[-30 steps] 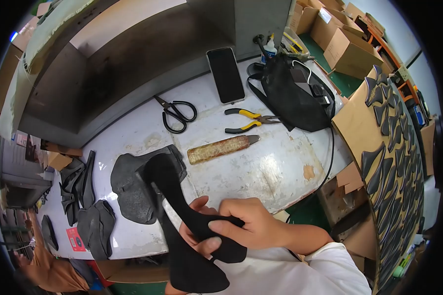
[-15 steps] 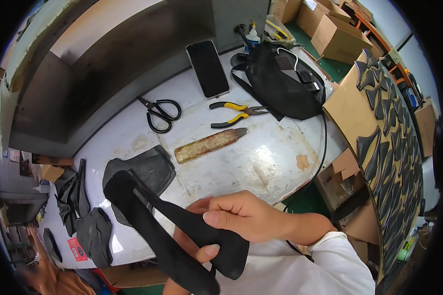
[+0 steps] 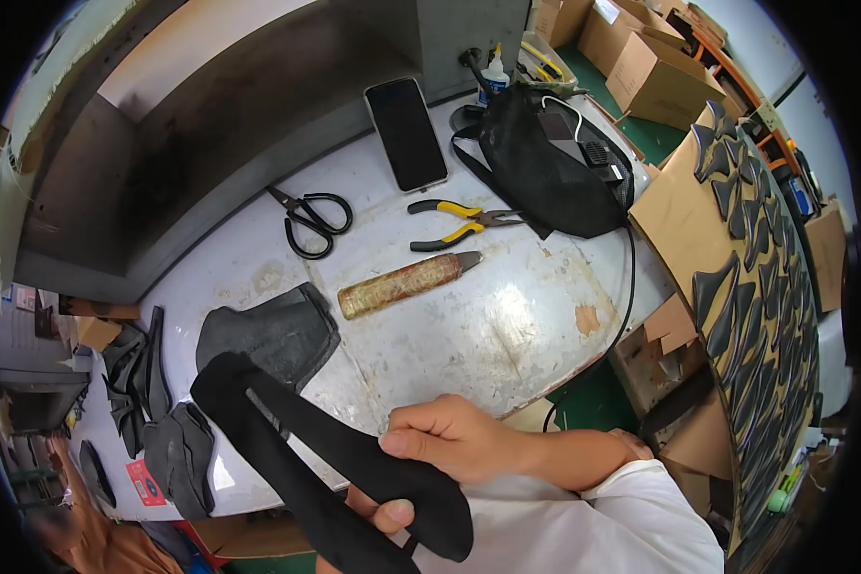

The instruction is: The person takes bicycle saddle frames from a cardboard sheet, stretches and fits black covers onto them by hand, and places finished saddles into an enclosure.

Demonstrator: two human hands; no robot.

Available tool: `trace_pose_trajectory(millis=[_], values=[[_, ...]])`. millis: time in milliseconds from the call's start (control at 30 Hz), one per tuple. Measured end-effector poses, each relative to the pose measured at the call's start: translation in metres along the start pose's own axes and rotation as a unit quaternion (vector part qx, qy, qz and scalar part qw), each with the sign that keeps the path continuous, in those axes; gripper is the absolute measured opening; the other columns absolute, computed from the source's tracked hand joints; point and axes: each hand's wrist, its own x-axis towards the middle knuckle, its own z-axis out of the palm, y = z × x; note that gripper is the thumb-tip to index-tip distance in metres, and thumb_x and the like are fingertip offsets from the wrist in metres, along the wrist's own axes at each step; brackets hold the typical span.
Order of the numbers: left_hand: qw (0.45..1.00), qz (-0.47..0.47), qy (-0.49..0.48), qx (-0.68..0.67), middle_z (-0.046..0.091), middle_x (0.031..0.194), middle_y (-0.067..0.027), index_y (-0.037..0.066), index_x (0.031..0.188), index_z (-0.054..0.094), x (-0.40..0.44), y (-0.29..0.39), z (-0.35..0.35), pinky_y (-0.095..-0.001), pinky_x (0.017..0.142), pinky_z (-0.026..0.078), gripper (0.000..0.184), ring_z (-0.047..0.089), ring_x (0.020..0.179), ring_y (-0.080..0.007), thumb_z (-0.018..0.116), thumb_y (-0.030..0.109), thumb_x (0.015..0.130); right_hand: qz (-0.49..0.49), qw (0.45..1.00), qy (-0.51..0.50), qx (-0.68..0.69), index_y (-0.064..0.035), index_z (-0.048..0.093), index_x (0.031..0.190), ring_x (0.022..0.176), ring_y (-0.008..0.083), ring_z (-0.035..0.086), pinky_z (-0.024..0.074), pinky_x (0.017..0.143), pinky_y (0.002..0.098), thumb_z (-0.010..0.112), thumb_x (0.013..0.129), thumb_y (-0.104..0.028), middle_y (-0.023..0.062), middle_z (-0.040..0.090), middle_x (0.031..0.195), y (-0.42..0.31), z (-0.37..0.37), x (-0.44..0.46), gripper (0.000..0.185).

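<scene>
A long black soft piece (image 3: pixel 330 445), folded into two arms that meet at a rounded end, hangs over the bench's front edge. My left hand (image 3: pixel 378 512) grips it from below, largely covered by it, with fingertips showing between the arms. At the upper edge of the wider arm, my right hand (image 3: pixel 454 438) has its fingers curled and thumb pressed against the material. Beyond the rounded end lies a stack of dark grey pieces (image 3: pixel 273 335). A tape-wrapped knife (image 3: pixel 402 285) rests farther back on the bench.
Scissors (image 3: pixel 316 224), pliers (image 3: pixel 464 222), a phone (image 3: pixel 407 136) and a black bag (image 3: pixel 545 172) lie at the back. More dark pieces (image 3: pixel 180 454) are at left. A board of black shapes (image 3: pixel 751 287) stands right. Another person (image 3: pixel 110 536) is at lower left.
The black piece has swung left and lower, its two arms now slanting down to the right. My right hand has shifted to its upper edge. The view moved right, then settled.
</scene>
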Motion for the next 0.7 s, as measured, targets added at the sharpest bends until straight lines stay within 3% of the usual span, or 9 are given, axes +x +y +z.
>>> trace_pose_trajectory(millis=[133, 233, 300, 367, 433, 467, 567, 600, 700], values=[[0.998, -0.048, -0.037, 0.016, 0.056, 0.127, -0.0146, -0.003, 0.143, 0.032, 0.000, 0.004, -0.015, -0.0343, 0.101, 0.043, 0.065, 0.054, 0.119, -0.0204, 0.061, 0.012, 0.087, 0.047, 0.998, -0.014, 0.046, -0.0023, 0.057, 0.082, 0.066, 0.0037, 0.046, 0.0384, 0.058, 0.0244, 0.053, 0.103, -0.028, -0.0017, 0.050, 0.065, -0.002, -0.005, -0.005, 0.034], [0.995, -0.080, -0.061, 0.022, 0.056, 0.126, -0.0145, -0.004, 0.141, 0.034, -0.001, 0.005, -0.026, -0.0337, 0.100, 0.043, 0.064, 0.055, 0.118, -0.0201, 0.061, 0.014, 0.086, 0.038, 0.992, 0.065, 0.106, -0.0025, 0.056, 0.077, 0.061, 0.0044, 0.047, 0.0380, 0.055, 0.0248, 0.061, 0.099, -0.028, -0.0022, 0.053, 0.063, -0.018, -0.016, -0.001, 0.034], [0.991, -0.103, -0.079, 0.028, 0.056, 0.125, -0.0144, -0.005, 0.140, 0.035, 0.000, 0.006, -0.032, -0.0332, 0.100, 0.043, 0.064, 0.055, 0.117, -0.0198, 0.061, 0.015, 0.086, -0.078, 0.971, 0.070, -0.213, -0.0027, 0.056, 0.071, 0.058, 0.0045, 0.047, 0.0369, 0.051, 0.0250, 0.070, 0.093, -0.028, -0.0032, 0.056, 0.061, -0.032, -0.021, 0.001, 0.037], [0.987, -0.127, -0.096, 0.036, 0.056, 0.125, -0.0143, -0.006, 0.139, 0.036, 0.000, 0.007, -0.037, -0.0327, 0.100, 0.043, 0.063, 0.055, 0.116, -0.0196, 0.061, 0.017, 0.085, -0.051, 0.966, 0.077, -0.241, -0.0033, 0.058, 0.066, 0.054, 0.0051, 0.049, 0.0364, 0.048, 0.0242, 0.075, 0.089, -0.026, -0.0034, 0.059, 0.061, -0.035, -0.021, 0.001, 0.036], [0.982, -0.148, -0.109, 0.044, 0.056, 0.124, -0.0143, -0.007, 0.137, 0.037, -0.001, 0.008, -0.039, -0.0323, 0.099, 0.043, 0.063, 0.056, 0.115, -0.0194, 0.061, 0.018, 0.085, -0.015, 1.000, 0.010, 0.023, -0.0027, 0.064, 0.079, 0.057, 0.0027, 0.047, 0.0360, 0.048, 0.0216, 0.071, 0.092, -0.024, -0.0042, 0.058, 0.066, -0.022, -0.023, 0.000, 0.026], [0.983, -0.146, -0.107, 0.043, 0.056, 0.124, -0.0143, -0.007, 0.137, 0.037, 0.001, 0.023, -0.026, -0.0323, 0.099, 0.043, 0.063, 0.056, 0.115, -0.0194, 0.061, 0.018, 0.085, -0.004, 0.998, -0.004, 0.067, -0.0016, 0.066, 0.085, 0.055, 0.0026, 0.048, 0.0367, 0.047, 0.0207, 0.069, 0.094, -0.024, -0.0034, 0.058, 0.067, -0.023, -0.017, 0.001, 0.024], [0.993, -0.047, -0.096, 0.049, 0.062, 0.117, -0.0181, -0.003, 0.148, 0.016, 0.008, 0.072, 0.020, -0.0317, 0.088, 0.051, 0.084, 0.063, 0.102, -0.0219, 0.062, -0.014, 0.079, 0.083, 0.985, -0.032, 0.146, -0.0008, 0.066, 0.088, 0.056, 0.0022, 0.049, 0.0378, 0.048, 0.0207, 0.065, 0.097, -0.025, -0.0028, 0.059, 0.069, -0.018, -0.013, 0.000, 0.026], [0.983, -0.109, -0.139, 0.044, 0.063, 0.111, -0.0165, -0.005, 0.146, 0.017, 0.012, 0.034, -0.010, -0.0308, 0.087, 0.050, 0.084, 0.062, 0.101, -0.0191, 0.066, -0.013, 0.078, 0.082, 0.985, -0.034, 0.145, -0.0008, 0.066, 0.088, 0.056, 0.0022, 0.049, 0.0378, 0.048, 0.0207, 0.065, 0.097, -0.025, -0.0028, 0.059, 0.069, -0.009, -0.013, 0.001, 0.026], [0.972, -0.165, -0.149, 0.074, 0.063, 0.109, -0.0124, -0.007, 0.144, 0.021, 0.016, 0.008, -0.035, -0.0300, 0.088, 0.049, 0.084, 0.060, 0.106, -0.0168, 0.070, -0.010, 0.076, -0.046, 0.987, -0.092, 0.125, 0.0012, 0.068, 0.086, 0.062, 0.0082, 0.054, 0.0421, 0.054, 0.0259, 0.066, 0.095, -0.022, 0.0012, 0.064, 0.074, 0.013, -0.011, -0.003, 0.025]])
